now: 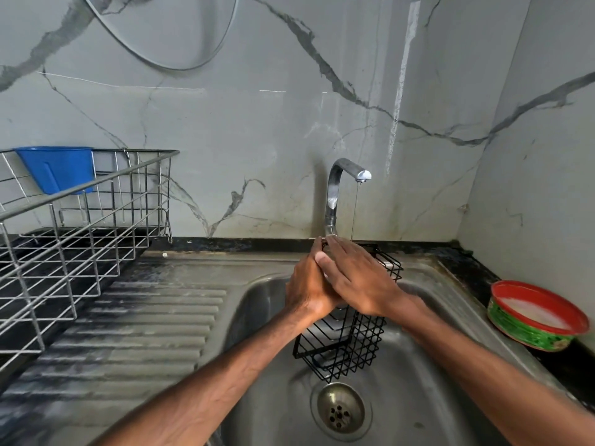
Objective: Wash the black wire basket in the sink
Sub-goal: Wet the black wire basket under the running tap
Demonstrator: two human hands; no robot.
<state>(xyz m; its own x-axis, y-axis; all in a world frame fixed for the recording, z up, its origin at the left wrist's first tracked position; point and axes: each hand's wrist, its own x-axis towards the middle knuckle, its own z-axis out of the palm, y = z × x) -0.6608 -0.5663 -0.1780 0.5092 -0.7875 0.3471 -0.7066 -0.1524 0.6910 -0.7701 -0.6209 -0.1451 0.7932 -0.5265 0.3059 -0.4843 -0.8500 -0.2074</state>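
Black wire basket (347, 346) is gripped in left hand's (309, 292) grip, right hand (359, 280) spread flat on it.

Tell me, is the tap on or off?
On, but weakly: a thin stream of water falls from the tap spout.

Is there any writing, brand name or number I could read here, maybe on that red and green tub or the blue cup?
No readable text anywhere in this view.
Red and green tub: a green pattern on its side, too blurred to read.
Blue cup, tap, black wire basket: no markings show.
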